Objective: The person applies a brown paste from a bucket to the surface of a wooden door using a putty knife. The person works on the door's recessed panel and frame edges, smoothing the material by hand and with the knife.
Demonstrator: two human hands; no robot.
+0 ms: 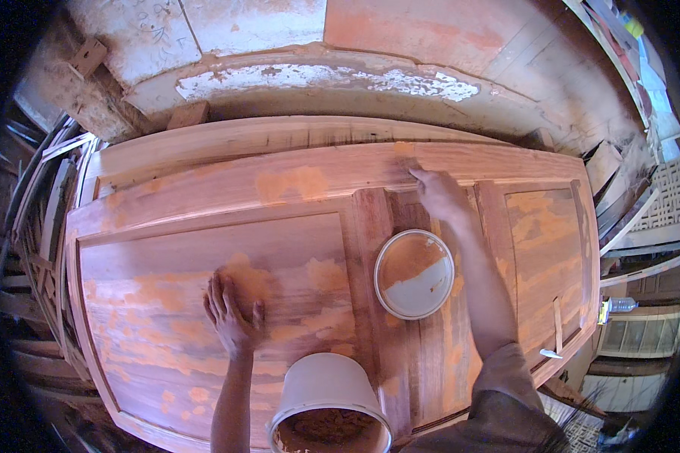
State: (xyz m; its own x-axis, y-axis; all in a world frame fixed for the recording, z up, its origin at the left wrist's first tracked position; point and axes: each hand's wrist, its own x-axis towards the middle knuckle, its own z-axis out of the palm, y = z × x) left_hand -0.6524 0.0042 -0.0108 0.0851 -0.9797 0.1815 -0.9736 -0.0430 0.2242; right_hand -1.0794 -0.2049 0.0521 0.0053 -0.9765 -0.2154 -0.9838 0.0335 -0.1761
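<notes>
A large wooden door (295, 226) with recessed panels lies flat before me, patched with orange-brown filler. My left hand (236, 313) rests palm down on its left panel, fingers stretched out. Farther off, my right hand (440, 193) is closed at the door's far rail, its fingers bent toward a blurred dark patch; what they grip is too smeared to name. Between my forearms a round white lid (414, 291) lies on the door, partly coated with brown paste. A white bucket (329, 377) stands tilted toward me at the near edge, brown paste inside.
A scraper with a wooden handle (557, 326) lies on the door's right end. Another wooden board (227, 145) is behind the door, near a stained wall (400, 68). Timber strips (49, 234) crowd the left side. A clear plastic bottle (622, 305) sits beyond the right edge.
</notes>
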